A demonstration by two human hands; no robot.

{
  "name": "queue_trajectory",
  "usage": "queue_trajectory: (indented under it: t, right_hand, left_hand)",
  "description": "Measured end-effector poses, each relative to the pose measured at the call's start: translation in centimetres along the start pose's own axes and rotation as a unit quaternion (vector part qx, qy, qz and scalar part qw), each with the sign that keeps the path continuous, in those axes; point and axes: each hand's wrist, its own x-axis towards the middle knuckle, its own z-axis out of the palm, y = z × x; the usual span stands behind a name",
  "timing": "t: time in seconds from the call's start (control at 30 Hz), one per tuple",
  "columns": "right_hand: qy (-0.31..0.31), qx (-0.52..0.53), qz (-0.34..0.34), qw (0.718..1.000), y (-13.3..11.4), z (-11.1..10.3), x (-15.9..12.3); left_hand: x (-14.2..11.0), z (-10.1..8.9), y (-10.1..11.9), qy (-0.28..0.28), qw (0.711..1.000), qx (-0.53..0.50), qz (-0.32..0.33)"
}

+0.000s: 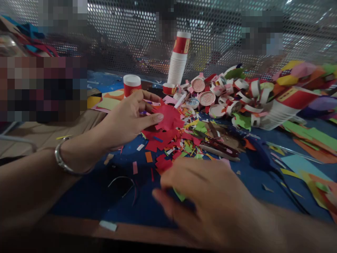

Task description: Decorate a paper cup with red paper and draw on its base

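My left hand [134, 112] pinches a red paper cutout [170, 117] with jagged points between thumb and fingers, above a heap of scraps. A silver bracelet [60, 158] circles that wrist. Closer to me is my right hand [200, 189], its fingers loosely curled and the thumb apart from them; I see nothing gripped in it. A bit of green paper [179, 194] shows by its fingers, and red paper scraps [163, 162] lie just beyond. Its far fingers are hidden behind the back of the hand.
A tall stack of paper cups [177, 65] and a red-and-white cup [132, 84] stand at the back. Cut cup pieces [207, 98] are piled behind a dark-handled tool [219, 149]. At right lie a blue tool with a cord [259, 154] and coloured paper [305, 165]. Perforated metal [126, 45] rises behind.
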Motion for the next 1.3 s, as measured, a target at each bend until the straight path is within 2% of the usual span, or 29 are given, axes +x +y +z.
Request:
queue_trajectory:
  t: [0.03,0.07,0.1,0.13,0.2,0.4,0.5,0.63,0.73,0.87,0.93,1.0,1.1,1.3]
  right_hand:
    - [-0.109,-0.029,-0.021,0.993,0.8,0.2,2.7]
    - [-0.216,-0.065,-0.041,0.973,1.6,0.4,5.0]
    - [-0.299,-0.102,-0.054,0.947,2.2,0.5,6.9]
    - [-0.347,-0.134,-0.057,0.926,2.8,0.5,8.2]
    - [-0.361,-0.165,-0.048,0.917,3.4,0.5,9.3]
    - [-0.384,-0.17,-0.016,0.907,3.7,0.2,8.7]
    - [-0.399,-0.164,-0.017,0.902,3.8,0.0,9.0]
    - [-0.401,-0.153,-0.042,0.902,4.0,0.0,9.1]
    - [-0.398,-0.155,-0.09,0.9,4.3,0.3,9.0]
    - [-0.373,-0.149,-0.156,0.903,4.8,0.6,8.9]
    - [-0.359,-0.132,-0.155,0.911,4.9,0.6,9.1]
    - [-0.348,-0.105,-0.12,0.924,5.0,0.5,9.3]
    - [-0.342,-0.041,-0.032,0.938,5.0,0.1,9.6]
    - [-0.362,0.061,0.134,0.92,5.0,-0.2,10.0]
  left_hand:
    - [0.0,-0.1,0.0,0.001,1.0,0.003,0.006]
    - [0.0,-0.1,-0.1,0.001,1.0,0.007,0.012]
    - [0.1,-0.1,-0.2,-0.002,1.0,0.008,0.017]
    - [0.1,-0.1,-0.2,0.001,1.0,0.006,0.024]
    - [0.2,-0.1,-0.4,0.003,1.0,0.001,0.027]
    - [0.2,0.0,0.0,-0.003,0.999,-0.037,0.002]
    - [0.2,0.0,0.0,-0.003,1.0,-0.022,0.009]
    - [0.3,-0.1,-0.2,-0.005,1.0,-0.011,0.021]
    - [0.3,-0.1,-0.1,-0.007,1.0,-0.016,0.019]
    - [0.2,-0.2,-0.1,-0.011,1.0,-0.015,0.017]
    - [0.3,-0.3,-0.2,-0.012,1.0,-0.008,0.016]
    - [0.3,-0.4,-0.3,-0.008,1.0,0.001,0.016]
    - [0.4,-0.6,-0.5,0.001,1.0,0.011,0.019]
    - [0.3,-0.6,-0.4,0.008,1.0,0.013,0.008]
